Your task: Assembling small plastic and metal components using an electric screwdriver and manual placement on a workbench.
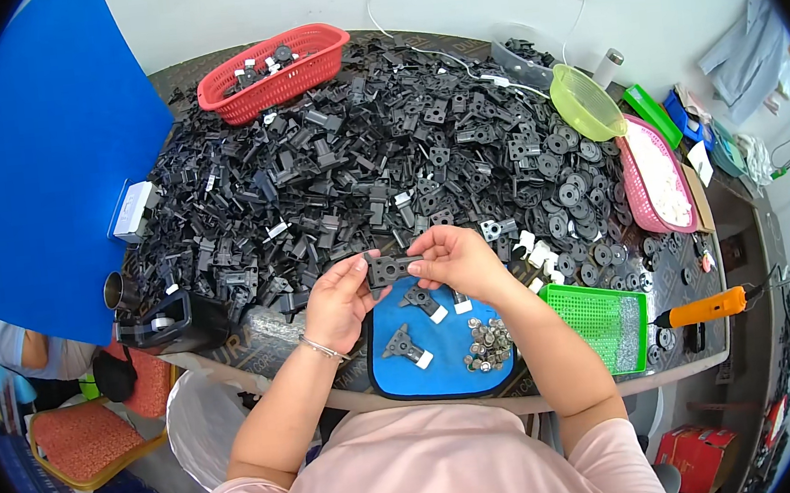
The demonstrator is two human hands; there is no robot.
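Black part [386, 270]: flat, matte, several holes through its body, narrow stem to the right; held up over the far edge of the blue mat [416, 383]. Left hand [338, 299] nearly closed, pinching its left end; right hand [458, 261] likewise, fingertips on the stem. Both ends partly hidden by fingers. Beyond, heap [312, 178] of black pieces, individual outlines hard to separate. Far left, blue panel [45, 166] cut off by the dark rim
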